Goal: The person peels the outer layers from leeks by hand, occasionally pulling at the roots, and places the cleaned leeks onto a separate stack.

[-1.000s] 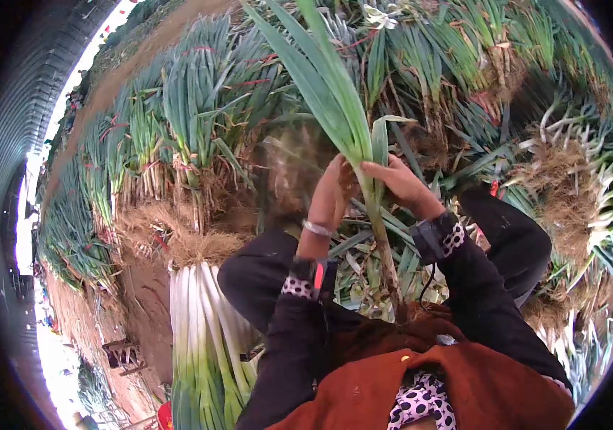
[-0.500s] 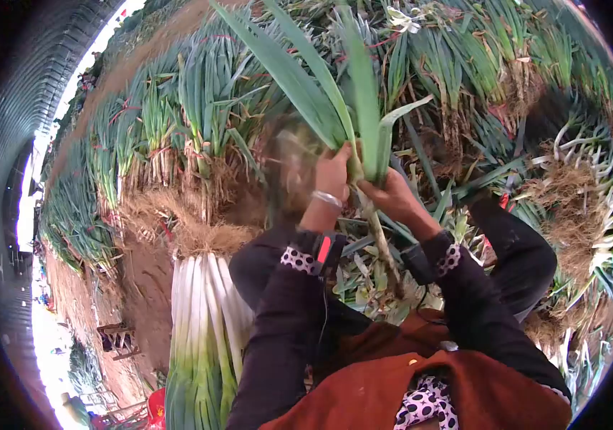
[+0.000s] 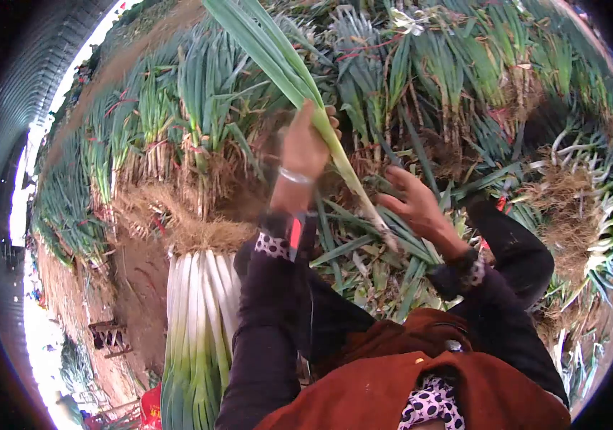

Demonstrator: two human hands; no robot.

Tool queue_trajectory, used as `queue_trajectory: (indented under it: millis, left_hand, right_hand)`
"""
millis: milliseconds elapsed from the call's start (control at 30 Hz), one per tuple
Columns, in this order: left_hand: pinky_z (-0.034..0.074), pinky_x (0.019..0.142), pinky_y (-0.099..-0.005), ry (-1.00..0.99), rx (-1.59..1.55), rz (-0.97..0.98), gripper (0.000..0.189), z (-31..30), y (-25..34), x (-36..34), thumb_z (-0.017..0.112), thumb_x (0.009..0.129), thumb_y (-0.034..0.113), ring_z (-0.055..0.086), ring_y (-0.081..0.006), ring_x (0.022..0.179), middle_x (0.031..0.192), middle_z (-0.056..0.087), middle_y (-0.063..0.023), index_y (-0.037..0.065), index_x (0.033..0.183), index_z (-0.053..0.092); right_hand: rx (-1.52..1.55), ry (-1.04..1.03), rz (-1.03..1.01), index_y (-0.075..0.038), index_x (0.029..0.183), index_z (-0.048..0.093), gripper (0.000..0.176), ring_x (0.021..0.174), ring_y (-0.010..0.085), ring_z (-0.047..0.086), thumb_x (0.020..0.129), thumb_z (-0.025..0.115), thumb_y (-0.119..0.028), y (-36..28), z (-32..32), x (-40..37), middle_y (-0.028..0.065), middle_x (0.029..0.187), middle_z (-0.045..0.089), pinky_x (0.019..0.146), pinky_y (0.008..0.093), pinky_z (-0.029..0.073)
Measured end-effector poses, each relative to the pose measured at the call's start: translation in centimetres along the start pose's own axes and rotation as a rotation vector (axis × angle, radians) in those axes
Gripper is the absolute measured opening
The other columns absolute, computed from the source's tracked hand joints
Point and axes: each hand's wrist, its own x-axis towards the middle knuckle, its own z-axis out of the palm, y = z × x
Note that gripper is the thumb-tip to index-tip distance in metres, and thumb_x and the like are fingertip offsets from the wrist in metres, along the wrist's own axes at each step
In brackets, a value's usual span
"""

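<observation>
My left hand [image 3: 305, 147], just above the center of the view toward 12 o'clock, is clamped around a single leek [image 3: 332, 142], whose long green leaves fan out toward 11 o'clock as its pale stalk slants down to a narrow, brownish end near 4 o'clock. My right hand [image 3: 421, 208], at 3 o'clock, is open, its fingers apart and near the lower stalk, with a gap between them and it. A pale bracelet [image 3: 296, 175] circles my left wrist above a dark band [image 3: 305, 233] with a red strip, beside a spotted cuff [image 3: 272, 246]. Between 7 and 8 o'clock, large leeks [image 3: 198, 308] lie side by side, white shafts together, their brown roots [image 3: 210, 236] toward the top and green leaves toward the bottom. Bundles of green leeks [image 3: 203, 86], some bound with red ties, crowd the ground at 10 o'clock; others [image 3: 450, 86] stretch between 1 and 2 o'clock. A tangle of roots [image 3: 561, 197] spreads at 3 o'clock, ringed in part by white stalks. Loose leaves and scraps [image 3: 374, 283] litter the ground between 4 and 5 o'clock, above my rust-colored garment [image 3: 364, 380].
</observation>
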Motion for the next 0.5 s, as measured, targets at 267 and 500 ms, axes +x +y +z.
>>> queue_trajectory:
  millis: [267,500]
  left_hand:
    - [0.044,0.087,-0.0413,-0.368,0.123,-0.068,0.042,1.7,1.0,-2.6,0.056,0.081,0.023,0.055,-0.024,0.093,0.097,0.057,-0.0112,0.0,0.115,0.046]
    - [0.048,0.085,-0.0424,-0.293,0.041,-0.035,0.028,2.5,-1.9,-2.8,0.055,0.085,0.007,0.058,-0.021,0.092,0.105,0.058,-0.0112,0.004,0.113,0.048]
  right_hand:
    - [0.393,-0.134,0.103,0.004,0.104,0.058,0.031,0.082,0.0103,0.057,0.081,0.063,-0.016,-3.3,2.3,5.0,0.0066,0.092,0.063,0.076,0.0252,0.046]
    - [0.462,-0.069,0.246,0.005,0.101,0.061,0.027,0.08,0.007,0.054,0.083,0.062,-0.016,-3.1,2.1,3.1,0.0039,0.091,0.061,0.073,0.0221,0.044]
